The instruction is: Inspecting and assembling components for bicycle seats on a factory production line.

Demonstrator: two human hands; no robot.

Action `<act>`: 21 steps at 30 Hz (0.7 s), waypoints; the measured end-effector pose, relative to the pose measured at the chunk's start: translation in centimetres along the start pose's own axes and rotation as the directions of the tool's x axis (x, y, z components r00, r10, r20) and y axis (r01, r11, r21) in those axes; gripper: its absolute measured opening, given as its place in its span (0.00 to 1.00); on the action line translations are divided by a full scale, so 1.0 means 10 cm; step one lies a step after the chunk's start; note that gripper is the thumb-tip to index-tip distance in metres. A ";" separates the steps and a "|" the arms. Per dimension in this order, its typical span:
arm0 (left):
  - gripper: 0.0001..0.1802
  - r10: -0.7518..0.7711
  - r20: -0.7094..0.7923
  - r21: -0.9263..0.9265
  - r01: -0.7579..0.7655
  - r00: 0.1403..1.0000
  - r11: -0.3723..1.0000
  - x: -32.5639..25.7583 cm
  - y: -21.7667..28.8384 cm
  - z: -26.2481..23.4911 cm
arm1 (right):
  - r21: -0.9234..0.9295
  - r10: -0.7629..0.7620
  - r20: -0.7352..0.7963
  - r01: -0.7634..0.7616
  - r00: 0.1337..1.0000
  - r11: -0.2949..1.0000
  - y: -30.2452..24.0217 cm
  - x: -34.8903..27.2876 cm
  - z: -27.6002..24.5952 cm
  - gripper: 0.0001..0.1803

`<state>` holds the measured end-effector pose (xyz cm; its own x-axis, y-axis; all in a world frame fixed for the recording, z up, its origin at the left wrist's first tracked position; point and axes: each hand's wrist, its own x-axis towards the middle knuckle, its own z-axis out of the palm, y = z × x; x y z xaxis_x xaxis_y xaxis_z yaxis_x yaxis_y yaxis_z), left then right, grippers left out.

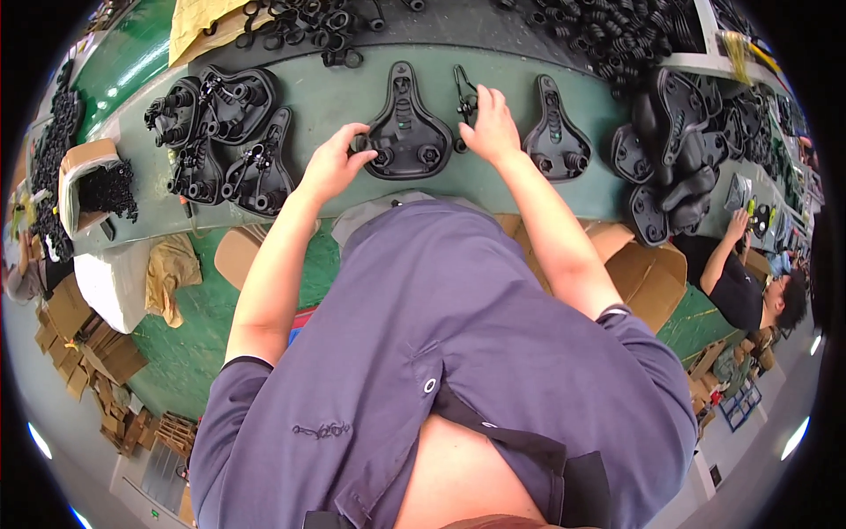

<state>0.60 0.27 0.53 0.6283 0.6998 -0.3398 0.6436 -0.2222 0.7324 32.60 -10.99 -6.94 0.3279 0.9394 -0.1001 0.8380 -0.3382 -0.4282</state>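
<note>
A black bicycle saddle point(407, 123) lies underside up on the green table in front of me, its narrow nose pointing away. At its left edge, my left hand point(333, 164) has thumb and fingers curled about a small black part point(362, 143), whose kind I cannot make out. Just right of the saddle, my right hand point(492, 128) grips a black saddle rail frame point(465, 93), partly hidden by the fingers. Another upturned saddle point(556, 132) sits to the right of that hand, apart from it.
Saddles with rails fitted point(231, 106) are grouped at the left. More saddles point(674, 150) are piled at the right. Black rings point(308, 26) and coil springs point(608, 35) lie along the back. A box of small black parts point(88, 189) stands far left; a co-worker point(745, 282) is at far right.
</note>
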 end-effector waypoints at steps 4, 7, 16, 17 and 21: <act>0.25 0.280 0.128 0.208 -0.302 0.951 0.930 -0.02 -0.03 0.26 | 0.035 0.215 0.253 -0.231 0.943 0.972 -0.14 0.16 0.06 0.47; 0.25 0.286 0.166 0.283 -0.324 0.944 0.903 0.00 -0.01 0.38 | -0.006 0.291 0.243 -0.299 0.925 0.954 -0.11 0.26 0.09 0.47; 0.28 0.237 0.049 0.272 -0.241 0.970 0.932 -0.11 -0.03 0.39 | 0.628 0.293 0.510 -0.583 0.809 0.516 -0.48 0.19 -0.60 0.22; 0.28 0.239 0.047 0.270 -0.242 0.970 0.932 -0.11 -0.04 0.40 | 0.731 0.195 0.612 -0.642 0.766 0.232 -0.51 0.20 -0.60 0.18; 0.28 0.233 0.017 0.208 -0.231 0.972 0.950 -0.08 -0.08 0.43 | 0.696 0.254 0.697 -0.718 0.671 -0.014 -0.71 0.50 -0.51 0.16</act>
<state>1.46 -3.07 -2.34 0.7682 0.6173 -0.1700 0.5575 -0.5143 0.6517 30.48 -4.17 0.16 0.1295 0.5835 -0.8018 -0.5503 -0.6303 -0.5476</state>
